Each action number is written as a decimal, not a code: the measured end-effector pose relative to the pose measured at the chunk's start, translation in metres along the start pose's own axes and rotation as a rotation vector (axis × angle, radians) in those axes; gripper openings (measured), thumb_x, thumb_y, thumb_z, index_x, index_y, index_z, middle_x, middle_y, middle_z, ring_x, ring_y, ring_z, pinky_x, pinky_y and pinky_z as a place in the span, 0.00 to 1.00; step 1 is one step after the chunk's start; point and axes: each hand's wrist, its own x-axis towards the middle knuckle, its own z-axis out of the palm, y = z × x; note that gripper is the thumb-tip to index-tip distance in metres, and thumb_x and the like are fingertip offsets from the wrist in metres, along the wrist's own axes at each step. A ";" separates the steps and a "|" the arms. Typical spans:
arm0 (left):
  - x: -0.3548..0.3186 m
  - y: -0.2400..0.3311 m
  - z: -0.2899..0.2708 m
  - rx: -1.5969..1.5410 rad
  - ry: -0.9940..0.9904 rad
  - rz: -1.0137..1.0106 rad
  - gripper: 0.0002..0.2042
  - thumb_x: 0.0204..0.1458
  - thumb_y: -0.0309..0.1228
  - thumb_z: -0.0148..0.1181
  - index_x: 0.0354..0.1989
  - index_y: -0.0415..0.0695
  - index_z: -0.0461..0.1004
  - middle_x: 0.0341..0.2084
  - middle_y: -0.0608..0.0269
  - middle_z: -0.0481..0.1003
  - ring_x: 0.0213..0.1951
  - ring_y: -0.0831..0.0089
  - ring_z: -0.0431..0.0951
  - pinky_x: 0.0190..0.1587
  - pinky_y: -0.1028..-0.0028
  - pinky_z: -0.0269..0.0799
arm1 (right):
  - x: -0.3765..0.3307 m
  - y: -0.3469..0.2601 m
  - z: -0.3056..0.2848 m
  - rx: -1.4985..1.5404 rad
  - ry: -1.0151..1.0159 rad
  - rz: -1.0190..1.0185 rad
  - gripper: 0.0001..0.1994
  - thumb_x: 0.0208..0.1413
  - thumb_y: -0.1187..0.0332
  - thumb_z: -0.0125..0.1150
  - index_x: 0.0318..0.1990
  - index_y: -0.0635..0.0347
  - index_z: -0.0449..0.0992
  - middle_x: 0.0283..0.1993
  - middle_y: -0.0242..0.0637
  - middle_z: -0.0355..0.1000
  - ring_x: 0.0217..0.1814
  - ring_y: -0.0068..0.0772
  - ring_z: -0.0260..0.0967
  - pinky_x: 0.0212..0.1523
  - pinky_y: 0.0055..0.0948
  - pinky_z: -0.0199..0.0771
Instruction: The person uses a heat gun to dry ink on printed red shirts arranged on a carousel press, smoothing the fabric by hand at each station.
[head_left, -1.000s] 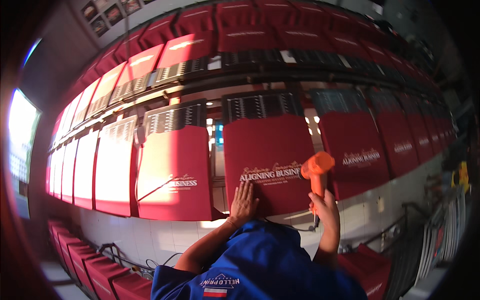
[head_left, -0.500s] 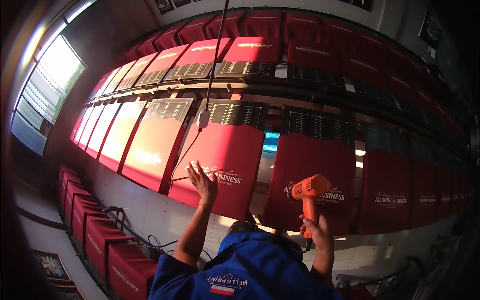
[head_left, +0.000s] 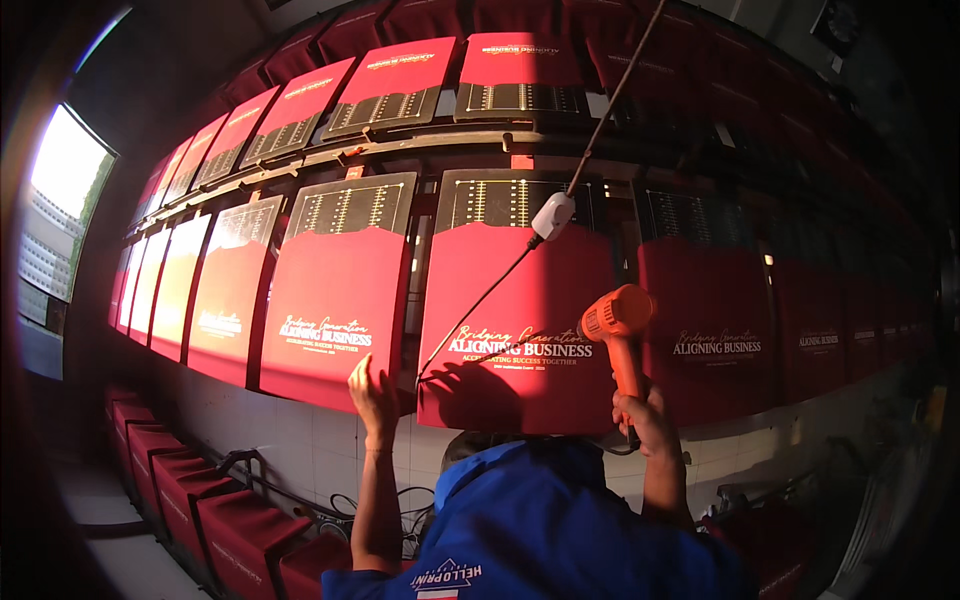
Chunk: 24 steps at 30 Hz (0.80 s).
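On your left, you have a bright window [head_left: 72, 150] with a pale building [head_left: 50, 240] outside. Below you, black cables [head_left: 345, 515] loop above pale floor tiles [head_left: 310, 440]. A dark picture [head_left: 838, 28] hangs on the wall, upper right.

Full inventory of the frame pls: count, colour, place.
printed fabric pieces: many, uncountable in shade, red, in rows and lower left
marked boards: many, black, showing past the fabric
rail: 1 visible run, dark, between rows
connector: 1, white, above front row
cord: 1, dark, slanting through connector
cables: several, dark, lower left
window: 1, bright, far left
floor: 1, pale, below front row
blower: 1, orange, in right hand
right hand: 1, bare, gripping blower
left hand: 1, bare, near front-row edge
shirt: 1, blue, bottom centre
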 end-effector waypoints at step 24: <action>-0.016 -0.209 -0.099 0.259 0.076 -0.011 0.12 0.61 0.31 0.51 0.42 0.31 0.70 0.37 0.40 0.70 0.42 0.42 0.70 0.44 0.54 0.65 | -0.005 -0.003 0.066 -0.060 0.225 -0.016 0.10 0.55 0.62 0.60 0.33 0.60 0.71 0.22 0.29 0.67 0.20 0.20 0.68 0.17 0.21 0.63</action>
